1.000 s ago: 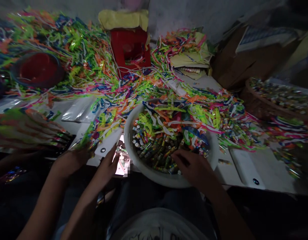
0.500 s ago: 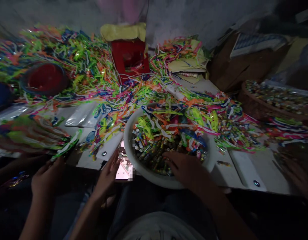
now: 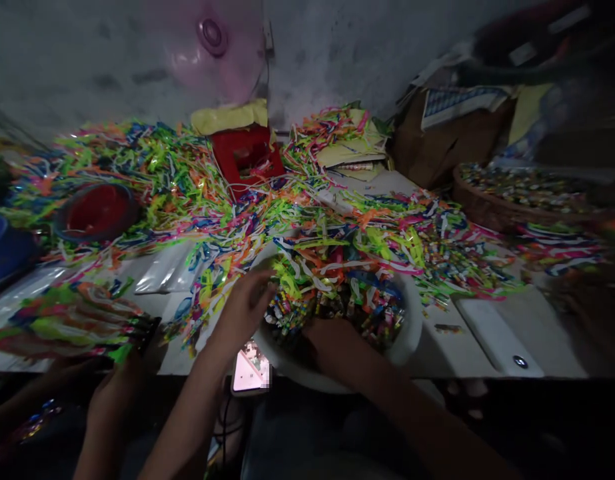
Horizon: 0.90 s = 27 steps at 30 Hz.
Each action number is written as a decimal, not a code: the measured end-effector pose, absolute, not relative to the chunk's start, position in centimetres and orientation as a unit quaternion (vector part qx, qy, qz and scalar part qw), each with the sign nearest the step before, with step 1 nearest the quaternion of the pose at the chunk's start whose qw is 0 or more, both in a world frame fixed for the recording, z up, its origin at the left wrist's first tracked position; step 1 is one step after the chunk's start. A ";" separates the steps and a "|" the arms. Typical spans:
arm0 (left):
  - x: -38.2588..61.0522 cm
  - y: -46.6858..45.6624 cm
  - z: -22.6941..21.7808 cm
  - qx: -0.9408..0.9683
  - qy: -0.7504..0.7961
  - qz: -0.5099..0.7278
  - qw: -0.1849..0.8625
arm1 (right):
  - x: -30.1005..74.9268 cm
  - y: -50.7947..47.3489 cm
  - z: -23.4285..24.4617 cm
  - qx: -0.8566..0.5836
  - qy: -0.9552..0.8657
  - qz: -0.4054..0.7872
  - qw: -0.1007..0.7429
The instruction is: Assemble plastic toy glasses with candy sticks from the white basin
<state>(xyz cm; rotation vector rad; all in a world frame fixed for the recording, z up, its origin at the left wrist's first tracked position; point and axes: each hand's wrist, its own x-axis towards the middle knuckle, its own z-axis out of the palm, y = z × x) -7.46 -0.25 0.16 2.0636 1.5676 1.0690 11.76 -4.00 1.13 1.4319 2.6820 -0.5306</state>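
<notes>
A white basin [image 3: 412, 320] stands in front of me, holding small multicoloured beaded pieces [image 3: 287, 300] and bright plastic strips [image 3: 332, 263]. Over its left rim is my left hand [image 3: 244, 310], its fingers bent and apart from the thumb, with nothing visible between them. My right hand [image 3: 337, 347] reaches down among the pieces in the basin; its fingertips are hidden there. Below my left hand, a lit phone [image 3: 250, 373] leans by the table edge.
Another person's hand [image 3: 120, 383] at left is by a bundle of coloured strips [image 3: 82, 320]. Strips are heaped [image 3: 152, 160] behind, around a red box [image 3: 250, 157] and red bowl [image 3: 100, 210]. At right are a white phone-like slab [image 3: 492, 333] and a brown basket [image 3: 467, 200].
My left hand has moved from beside the phone up to the basin's left rim. My right hand has gone lower into the pieces. The camera view has tilted up.
</notes>
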 end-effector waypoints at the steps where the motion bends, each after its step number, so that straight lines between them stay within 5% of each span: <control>1: -6.8 1.2 0.1 0.772 0.528 0.329 0.132 | 12.2 -4.1 1.1 0.464 0.868 -0.177 0.024; 6: -5.6 5.0 -0.1 0.848 0.517 0.112 0.034 | 15.8 -4.7 0.8 0.458 0.862 -0.217 -0.015; 12: -6.8 1.9 1.7 0.827 0.520 0.215 0.011 | 19.7 -5.5 0.5 0.446 0.795 -0.359 -0.198; 16: -5.8 -2.3 2.1 0.718 0.524 0.414 0.197 | 19.7 -5.7 0.3 0.426 0.742 -0.415 -0.309; 21: -1.6 -5.0 0.9 0.517 0.464 0.450 0.561 | 17.4 -6.1 -1.2 0.439 0.558 -0.563 -0.423; 27: 0.4 -5.4 -0.5 0.392 0.390 0.506 0.662 | 16.6 -6.3 -0.9 0.513 0.545 -0.511 -0.424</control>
